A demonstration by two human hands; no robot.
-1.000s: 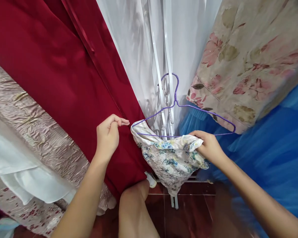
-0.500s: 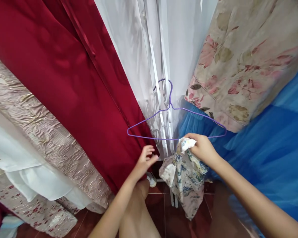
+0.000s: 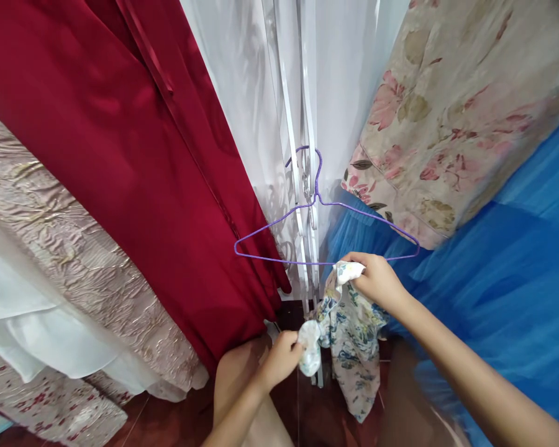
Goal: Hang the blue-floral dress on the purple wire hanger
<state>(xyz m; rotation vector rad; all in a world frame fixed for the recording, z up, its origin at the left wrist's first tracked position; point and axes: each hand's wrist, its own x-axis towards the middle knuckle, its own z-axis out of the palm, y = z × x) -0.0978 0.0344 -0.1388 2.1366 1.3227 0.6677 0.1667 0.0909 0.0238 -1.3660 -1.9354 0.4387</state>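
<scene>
A crumpled garment (image 3: 356, 354) with a blue and yellow floral print on a pale ground hangs below the purple wire hanger (image 3: 317, 197). My right hand (image 3: 377, 279) is closed on its upper edge, right at the hanger's bottom bar; whether the fingers also grip the wire is hidden. Lower and to the left, my left hand (image 3: 282, 357) pinches a pale flap of the same garment between thumb and fingers, pulled out to the side. The hanger's hook loops around white straps (image 3: 310, 93).
Long dark red fabric (image 3: 158, 167) and cream textured cloth (image 3: 107, 248) hang on the left. White cloth (image 3: 233, 74) hangs behind the hanger. To the right are pink-flowered fabric (image 3: 428, 136) and blue tulle (image 3: 503, 273). Below lies a red tiled floor (image 3: 307, 403).
My left hand has moved down and right and closed on the garment's left flap. Before, it was open and apart from the cloth. My right hand keeps its hold.
</scene>
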